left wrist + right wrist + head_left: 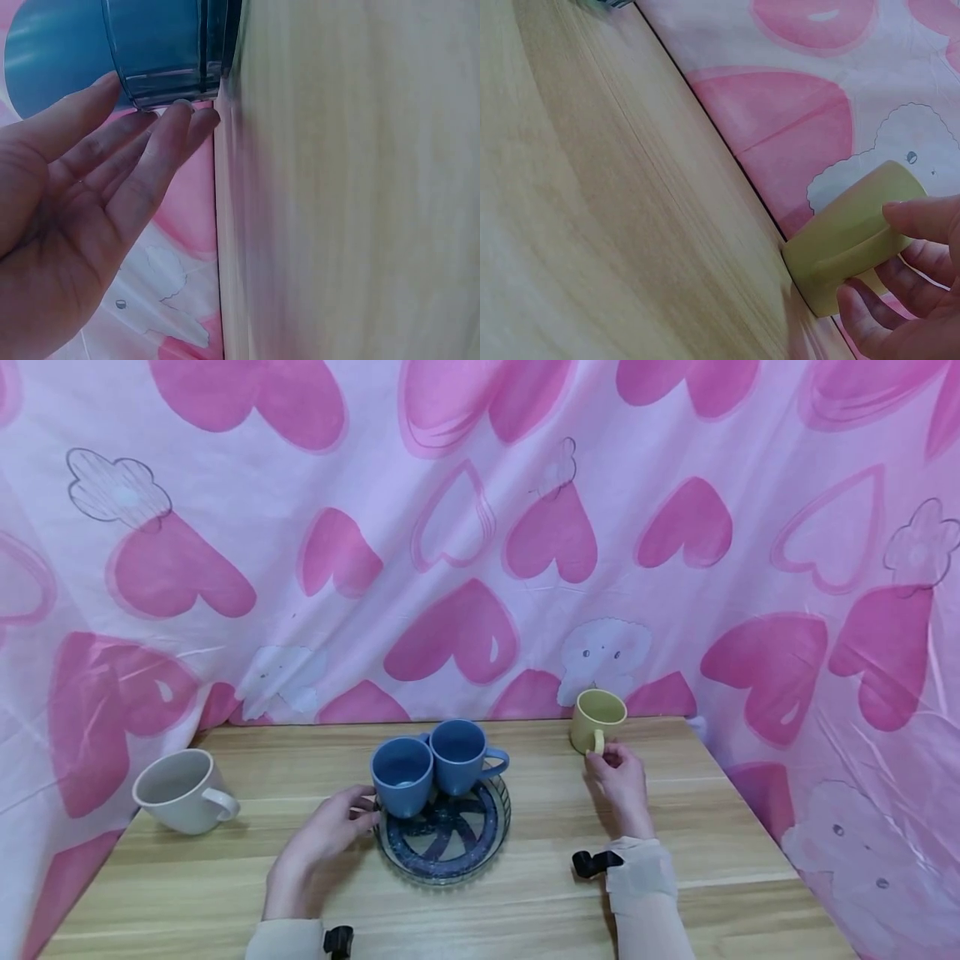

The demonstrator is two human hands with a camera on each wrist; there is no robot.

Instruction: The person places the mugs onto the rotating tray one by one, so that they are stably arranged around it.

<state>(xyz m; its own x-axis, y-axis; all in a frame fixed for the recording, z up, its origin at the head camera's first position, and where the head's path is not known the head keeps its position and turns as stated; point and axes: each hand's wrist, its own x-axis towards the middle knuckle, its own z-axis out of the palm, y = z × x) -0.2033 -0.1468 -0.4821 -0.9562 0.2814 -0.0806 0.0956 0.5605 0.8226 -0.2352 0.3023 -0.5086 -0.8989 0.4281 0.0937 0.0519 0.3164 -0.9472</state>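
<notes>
Two blue mugs [402, 777] stand side by side in a round clear glass dish [442, 878] with a dark blue pattern. My left hand [333, 827] is at the dish's left side, its fingertips touching or very near the rim. In the left wrist view, the fingers of the left hand [97, 180] are spread and only slightly bent beside the glass wall. At the back right, my right hand [621, 778] pinches the handle of a yellow mug [592, 727], which is upright on the table. The right wrist view shows the thumb and fingers around the handle of the yellow mug [847, 240].
A light grey mug [180, 793] stands at the table's left edge, its handle turned right. The wooden table [517, 910] ends at a pink heart-patterned cloth [450, 527] behind and at both sides. Each wrist carries a black camera mount [596, 863].
</notes>
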